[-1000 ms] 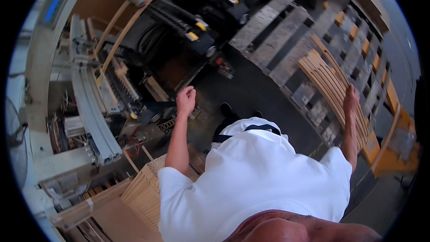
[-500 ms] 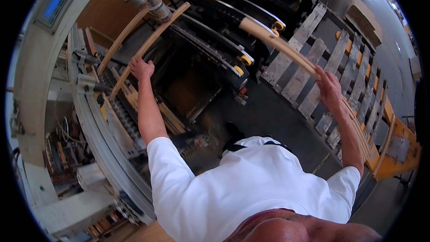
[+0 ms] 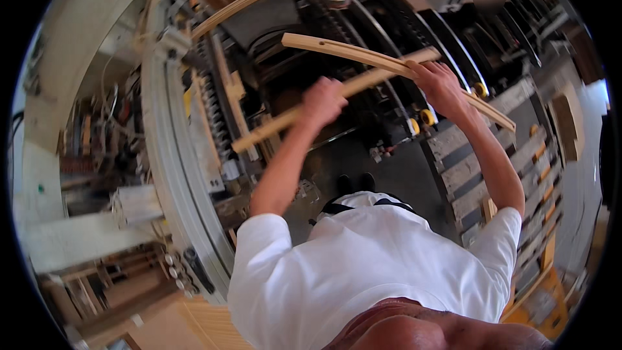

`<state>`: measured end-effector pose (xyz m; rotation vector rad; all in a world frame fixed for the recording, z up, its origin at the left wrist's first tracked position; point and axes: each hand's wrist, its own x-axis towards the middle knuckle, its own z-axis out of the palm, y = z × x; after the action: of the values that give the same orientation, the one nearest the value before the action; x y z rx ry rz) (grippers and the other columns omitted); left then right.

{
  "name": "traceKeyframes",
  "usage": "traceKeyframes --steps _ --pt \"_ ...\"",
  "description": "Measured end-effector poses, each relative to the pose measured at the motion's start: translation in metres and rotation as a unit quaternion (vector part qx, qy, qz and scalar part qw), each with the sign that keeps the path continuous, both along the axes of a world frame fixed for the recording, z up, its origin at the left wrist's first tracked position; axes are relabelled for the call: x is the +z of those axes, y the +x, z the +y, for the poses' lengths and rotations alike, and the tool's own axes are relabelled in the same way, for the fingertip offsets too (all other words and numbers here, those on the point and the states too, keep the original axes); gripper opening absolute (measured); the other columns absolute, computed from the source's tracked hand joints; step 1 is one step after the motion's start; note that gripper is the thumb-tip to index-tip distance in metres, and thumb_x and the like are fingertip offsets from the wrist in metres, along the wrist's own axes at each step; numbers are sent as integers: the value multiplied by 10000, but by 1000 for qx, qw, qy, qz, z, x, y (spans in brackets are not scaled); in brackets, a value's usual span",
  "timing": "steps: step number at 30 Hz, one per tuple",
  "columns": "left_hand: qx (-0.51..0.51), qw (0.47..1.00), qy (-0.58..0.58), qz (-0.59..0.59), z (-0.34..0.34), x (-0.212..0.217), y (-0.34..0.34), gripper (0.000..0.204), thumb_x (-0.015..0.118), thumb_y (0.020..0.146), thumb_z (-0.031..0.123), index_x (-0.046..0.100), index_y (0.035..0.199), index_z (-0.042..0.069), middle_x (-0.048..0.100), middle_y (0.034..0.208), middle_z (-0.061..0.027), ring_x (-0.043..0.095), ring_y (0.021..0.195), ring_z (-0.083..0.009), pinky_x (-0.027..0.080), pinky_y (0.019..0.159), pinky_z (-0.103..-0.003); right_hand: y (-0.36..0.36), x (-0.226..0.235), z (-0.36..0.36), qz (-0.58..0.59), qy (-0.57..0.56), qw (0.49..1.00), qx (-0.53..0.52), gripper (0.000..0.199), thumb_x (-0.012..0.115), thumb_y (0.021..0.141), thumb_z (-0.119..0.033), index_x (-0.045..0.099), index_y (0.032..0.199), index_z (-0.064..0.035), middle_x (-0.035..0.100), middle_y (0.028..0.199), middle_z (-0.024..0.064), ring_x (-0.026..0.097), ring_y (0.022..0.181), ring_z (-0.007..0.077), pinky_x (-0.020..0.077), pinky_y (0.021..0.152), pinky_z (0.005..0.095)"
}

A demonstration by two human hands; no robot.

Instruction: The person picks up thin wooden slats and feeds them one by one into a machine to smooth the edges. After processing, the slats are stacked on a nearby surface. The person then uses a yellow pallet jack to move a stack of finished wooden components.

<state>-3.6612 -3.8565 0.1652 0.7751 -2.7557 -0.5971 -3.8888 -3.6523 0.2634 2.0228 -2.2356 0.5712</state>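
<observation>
My left hand (image 3: pixel 324 100) and right hand (image 3: pixel 440 81) each clench a curved wooden slat (image 3: pixel 272 126), crossed at twelve o'clock above the machine (image 3: pixel 175 155).

A dark floor (image 3: pixel 395 175) carries a wooden pallet (image 3: pixel 479 155) and, seemingly, small scraps (image 3: pixel 382 151).

Grey machine frame (image 3: pixel 170 175), wooden pallets (image 3: pixel 476 168), dark floor (image 3: pixel 389 175)
</observation>
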Motion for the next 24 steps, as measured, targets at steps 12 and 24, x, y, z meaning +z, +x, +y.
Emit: traceKeyframes --steps 12,24 --pt "219 941 251 -51 188 52 126 471 750 773 261 640 1176 43 628 1194 -182 581 1108 -362 459 946 -411 62 -107 -300 53 7 978 201 436 579 842 -96 562 1272 -170 632 1089 107 599 1048 313 450 890 438" --pt "601 743 290 51 336 53 244 403 752 781 102 649 1149 -23 696 922 -108 625 817 -148 500 762 -281 64 -124 -387 71 -49 990 108 227 610 864 -244 639 1065 -143 660 1020 96 623 1009 305 472 845 451"
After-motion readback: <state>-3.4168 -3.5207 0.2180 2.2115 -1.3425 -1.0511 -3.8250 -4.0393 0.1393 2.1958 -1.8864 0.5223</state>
